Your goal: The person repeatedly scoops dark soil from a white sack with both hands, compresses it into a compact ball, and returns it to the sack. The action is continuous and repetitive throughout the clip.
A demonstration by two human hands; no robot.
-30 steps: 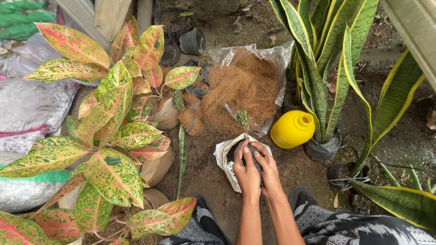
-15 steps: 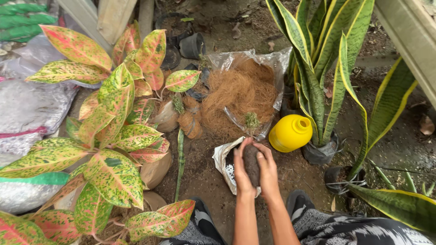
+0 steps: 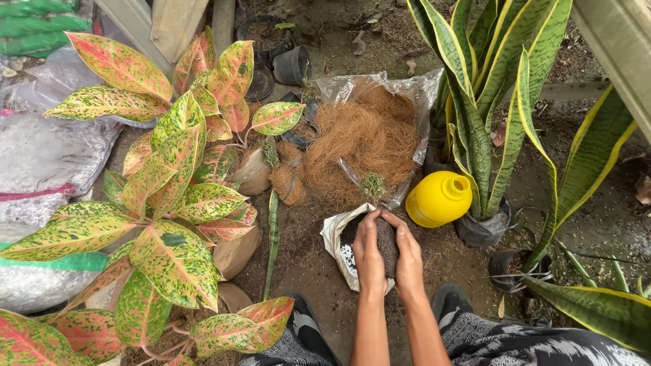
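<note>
Both forearms reach straight forward from the bottom edge, side by side and nearly parallel, wrists level. The left hand (image 3: 368,252) and the right hand (image 3: 409,256) are cupped toward each other, palms inward, fingers curled and pressed around a dark soil ball (image 3: 386,242) held between them. The thumbs almost meet at the top of the ball, where a small green sprig (image 3: 372,186) stands up just past the fingertips.

The soil ball sits over the mouth of a small white bag (image 3: 337,238), which lies on the bare ground (image 3: 312,271) directly under and to the left of the hands. Whether the ball rests in the bag or is lifted just clear of it cannot be told.

Just beyond the white bag lies a clear plastic bag of brown coconut fibre (image 3: 366,139), opened wide. To the right of the white bag, near the right hand, stands a yellow jug (image 3: 437,198), touching a black pot with a tall snake plant (image 3: 475,108). Left of the white bag spreads a pink-and-green speckled leafy plant (image 3: 169,190).
</note>
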